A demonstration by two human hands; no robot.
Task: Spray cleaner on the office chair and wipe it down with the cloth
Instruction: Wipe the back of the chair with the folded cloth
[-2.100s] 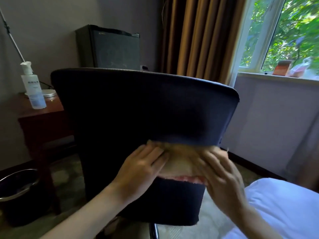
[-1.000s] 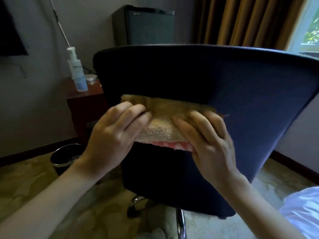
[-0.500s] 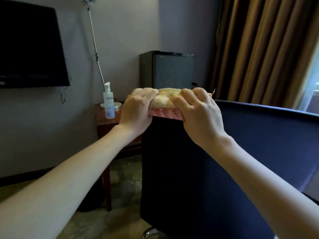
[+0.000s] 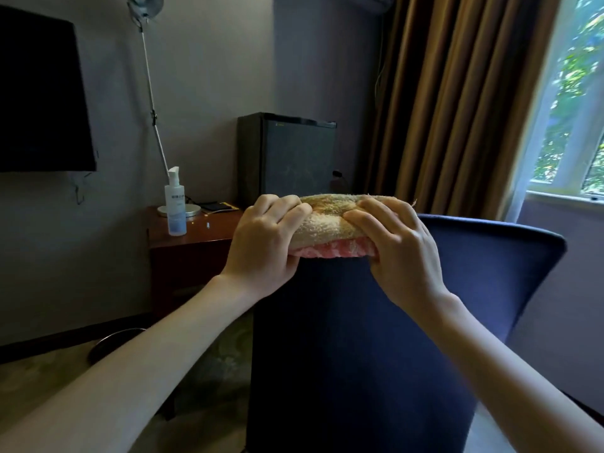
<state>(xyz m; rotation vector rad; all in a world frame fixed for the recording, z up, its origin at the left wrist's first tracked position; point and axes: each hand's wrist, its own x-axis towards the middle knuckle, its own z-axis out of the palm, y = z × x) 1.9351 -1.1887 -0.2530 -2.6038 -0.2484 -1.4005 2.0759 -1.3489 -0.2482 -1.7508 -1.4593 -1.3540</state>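
1. The folded tan terry cloth with a pink underside [image 4: 327, 220] caps the top edge of the dark blue fabric office chair [image 4: 359, 338], at its left corner.
2. The left hand [image 4: 264, 243] and the right hand [image 4: 395, 253] each curl round one end of the cloth, gripping it.
3. The cloth's long axis follows that edge, which runs off rightward. The right hand is nearer the uncovered stretch, so it would probably lead.
4. The clear plastic spray bottle [image 4: 176, 204] stands well apart, leftward.

A hotel room, by the look of it: a small black fridge [image 4: 287, 155] beyond the left hand [image 4: 264, 243], a wall-mounted television [image 4: 42, 93] far to its left, a dark wooden table [image 4: 209, 232] between them, and heavy brown curtains [image 4: 457, 103] and a window [image 4: 568, 109] beyond the right hand [image 4: 402, 253].
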